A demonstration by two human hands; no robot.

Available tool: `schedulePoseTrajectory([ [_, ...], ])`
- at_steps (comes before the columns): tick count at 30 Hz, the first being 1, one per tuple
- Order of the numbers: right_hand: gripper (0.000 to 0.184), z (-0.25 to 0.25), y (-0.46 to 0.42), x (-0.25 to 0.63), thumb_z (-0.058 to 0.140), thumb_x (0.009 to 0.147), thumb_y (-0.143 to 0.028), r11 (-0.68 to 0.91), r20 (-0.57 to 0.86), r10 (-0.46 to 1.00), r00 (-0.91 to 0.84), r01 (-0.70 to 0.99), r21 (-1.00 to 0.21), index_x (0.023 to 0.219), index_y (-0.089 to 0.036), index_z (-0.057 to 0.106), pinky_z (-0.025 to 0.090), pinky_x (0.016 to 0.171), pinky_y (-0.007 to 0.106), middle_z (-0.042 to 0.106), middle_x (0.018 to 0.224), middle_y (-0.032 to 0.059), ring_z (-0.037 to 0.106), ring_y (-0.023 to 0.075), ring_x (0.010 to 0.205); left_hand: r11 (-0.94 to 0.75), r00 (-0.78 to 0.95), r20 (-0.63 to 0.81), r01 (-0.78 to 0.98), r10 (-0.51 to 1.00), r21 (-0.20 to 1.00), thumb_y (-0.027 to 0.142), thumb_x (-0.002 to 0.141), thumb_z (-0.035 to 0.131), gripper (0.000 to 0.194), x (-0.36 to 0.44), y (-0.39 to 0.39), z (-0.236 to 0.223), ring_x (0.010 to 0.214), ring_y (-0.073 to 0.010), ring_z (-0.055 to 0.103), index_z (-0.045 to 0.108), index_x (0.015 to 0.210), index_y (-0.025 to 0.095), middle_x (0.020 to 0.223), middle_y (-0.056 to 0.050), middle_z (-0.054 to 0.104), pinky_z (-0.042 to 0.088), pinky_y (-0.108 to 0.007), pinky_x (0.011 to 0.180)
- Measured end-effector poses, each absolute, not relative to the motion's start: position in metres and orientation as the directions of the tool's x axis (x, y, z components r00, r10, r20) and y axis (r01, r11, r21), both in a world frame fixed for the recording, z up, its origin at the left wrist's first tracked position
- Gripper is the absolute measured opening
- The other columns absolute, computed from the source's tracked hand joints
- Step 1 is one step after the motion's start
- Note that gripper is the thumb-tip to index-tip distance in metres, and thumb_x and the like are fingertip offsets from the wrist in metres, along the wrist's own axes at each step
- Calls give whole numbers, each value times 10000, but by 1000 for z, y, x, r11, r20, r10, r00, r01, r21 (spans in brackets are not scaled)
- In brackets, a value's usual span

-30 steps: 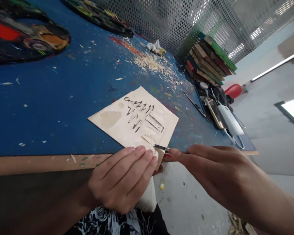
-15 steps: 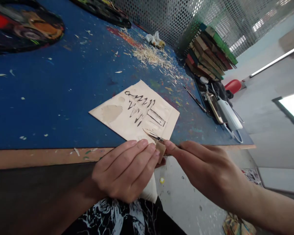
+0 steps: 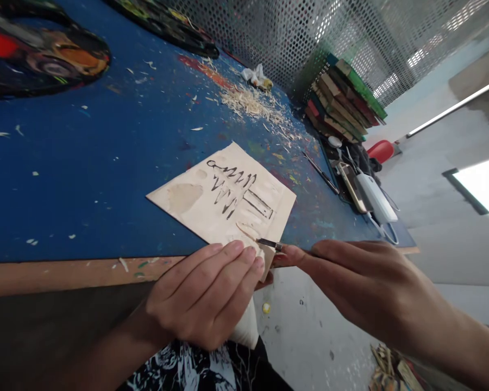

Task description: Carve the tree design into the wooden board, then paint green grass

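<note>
A pale wooden board (image 3: 187,193) lies cornerwise at the table's front edge, its near corner jutting past the edge. Black zigzag lines and a narrow rectangle are drawn on it. My left hand (image 3: 212,290) is wrapped over that near corner, fingers on top. In my right hand (image 3: 350,277) is a carving gouge (image 3: 269,243), its metal tip at the board's surface just beyond my left fingertips; its handle is hidden in my grip. By the tip, a thin curved shaving or cut mark (image 3: 246,231) shows on the wood.
Wood shavings (image 3: 252,106) are heaped on the blue table (image 3: 85,190), with crumpled tissue (image 3: 257,77) behind. To the right are a second slim tool (image 3: 321,172), a phone (image 3: 352,187), a white power bank (image 3: 377,198) and stacked boards (image 3: 346,100). Dark paint-smeared objects (image 3: 44,60) lie left.
The gouge has drawn back slightly toward my right hand, baring more of the curved mark. My left hand keeps its hold on the board. The whole view has shifted a little.
</note>
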State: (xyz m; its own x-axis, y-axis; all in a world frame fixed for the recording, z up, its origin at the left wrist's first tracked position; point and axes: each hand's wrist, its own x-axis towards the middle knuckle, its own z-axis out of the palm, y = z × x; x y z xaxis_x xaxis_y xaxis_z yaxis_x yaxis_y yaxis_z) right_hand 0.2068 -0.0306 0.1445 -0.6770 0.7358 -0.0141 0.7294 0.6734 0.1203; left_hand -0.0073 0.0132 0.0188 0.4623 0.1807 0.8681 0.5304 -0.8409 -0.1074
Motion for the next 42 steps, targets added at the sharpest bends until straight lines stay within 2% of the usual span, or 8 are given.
schedulePoseTrajectory([
  [4, 289, 145, -27, 203, 479, 932, -158, 590, 81, 795, -601, 797, 124, 1210, -191, 552, 367, 448, 260, 618, 707, -15, 526, 102, 502, -830, 455, 870, 548, 191, -104, 184, 829, 671, 216, -7, 13, 18, 907, -150, 668, 665, 1037, 124, 982, -18, 729, 543, -300, 833],
  [8, 142, 128, -5, 195, 592, 881, -280, 399, 283, 891, -355, 909, -116, 989, -188, 601, 371, 431, 210, 605, 607, -46, 498, 70, 446, -823, 426, 884, 560, 192, -91, 170, 842, 649, 169, -5, 12, 18, 890, -145, 670, 671, 1007, 140, 963, -8, 731, 540, -297, 820],
  [13, 180, 101, 22, 181, 638, 853, -351, 427, 140, 903, -405, 824, -371, 870, -172, 647, 397, 495, 171, 620, 613, -46, 542, 63, 525, -813, 403, 894, 577, 195, -83, 232, 822, 697, 204, -4, 11, 15, 874, -139, 672, 666, 1004, 145, 930, 10, 736, 540, -300, 816],
  [23, 147, 87, 27, 185, 487, 911, -250, 671, 319, 670, -670, 731, 126, 886, -168, 607, 325, 465, 249, 638, 618, -8, 563, 114, 512, -800, 360, 909, 598, 212, -51, 247, 822, 699, 165, -2, 9, 12, 887, -143, 672, 676, 962, 161, 924, 8, 735, 540, -300, 837],
  [29, 164, 129, 100, 216, 504, 892, -272, 245, 744, 647, -169, 970, 7, 859, -171, 629, 395, 572, 287, 568, 613, 15, 520, 143, 550, -815, 361, 907, 579, 215, -38, 212, 837, 677, 154, 0, 9, 10, 951, -148, 669, 685, 979, 152, 965, 2, 734, 530, -303, 868],
  [33, 345, 142, 128, 240, 649, 772, -251, 213, 516, 836, -189, 977, 14, 1097, -141, 611, 422, 592, 310, 627, 754, 59, 568, 192, 647, -808, 348, 913, 588, 213, -36, 205, 839, 673, 141, 0, 9, 10, 942, -148, 669, 686, 970, 153, 956, 0, 734, 531, -304, 864],
  [37, 351, 132, 78, 230, 479, 921, -258, 362, 274, 912, -306, 914, -184, 1251, -151, 533, 445, 557, 253, 650, 752, 25, 577, 134, 579, -811, 373, 897, 584, 237, -29, 193, 840, 667, 164, -3, 6, 12, 985, -166, 663, 678, 995, 142, 997, -19, 729, 524, -323, 897],
  [42, 259, 133, -3, 211, 491, 939, -170, 520, 152, 854, -498, 831, -197, 1154, -216, 628, 482, 632, 210, 691, 863, 16, 650, 102, 723, -827, 399, 877, 562, 267, -4, 147, 839, 644, 184, -11, 2, 12, 1038, -206, 647, 660, 1018, 108, 1033, -71, 717, 501, -360, 953],
])
